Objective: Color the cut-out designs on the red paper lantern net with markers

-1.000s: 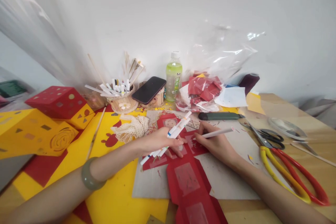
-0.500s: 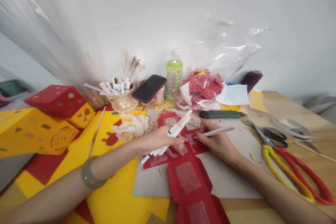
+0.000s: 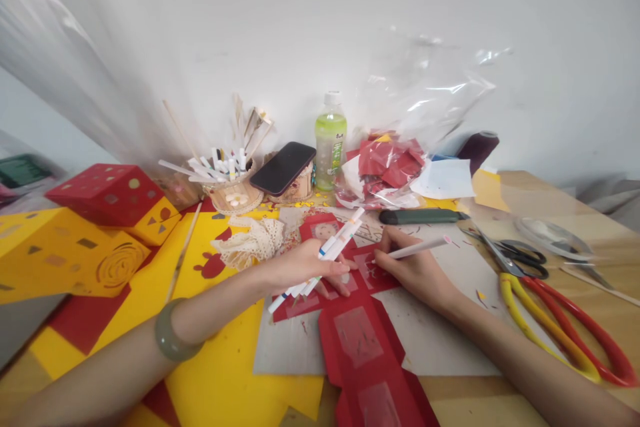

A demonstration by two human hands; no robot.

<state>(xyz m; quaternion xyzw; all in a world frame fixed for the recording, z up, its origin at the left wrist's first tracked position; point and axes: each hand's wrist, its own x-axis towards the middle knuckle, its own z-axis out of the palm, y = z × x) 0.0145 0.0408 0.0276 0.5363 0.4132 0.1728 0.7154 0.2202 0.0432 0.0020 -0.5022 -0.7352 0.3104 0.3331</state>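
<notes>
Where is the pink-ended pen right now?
Right of centre in the head view: the pen is in the right hand, tip toward the red card, below the green tool.

On desk [image 3: 465,405] are counted: one red card net [image 3: 370,373] | two scissors [image 3: 507,269] | near back edge: one bottle [image 3: 331,147], one black phone [image 3: 284,167]

Fairly bright, even light; direction hard to tell. Shadows soft around the right hand [image 3: 413,272]. Glare streaks on the clear bag [image 3: 425,105] beyond its grip. Wide-angle stretch on scissors [image 3: 583,315] right of grip; plastic sheet [image 3: 65,40] far left of it smears.
</notes>
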